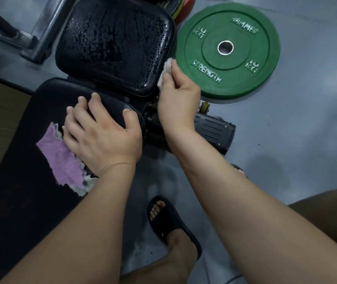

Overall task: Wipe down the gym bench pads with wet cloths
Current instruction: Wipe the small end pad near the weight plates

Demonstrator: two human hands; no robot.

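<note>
Wiping: right hand (176, 99) pinches white cloth (166, 69) against the seat pad's (114, 44) right edge, upper centre.
Bracing: left hand (102, 132) lies spread on the back pad (30, 201), lower left, purple cloth (63, 160) partly under it.
Doing it well: flatten the cloth and follow the whole edge; the top already glistens.
</note>
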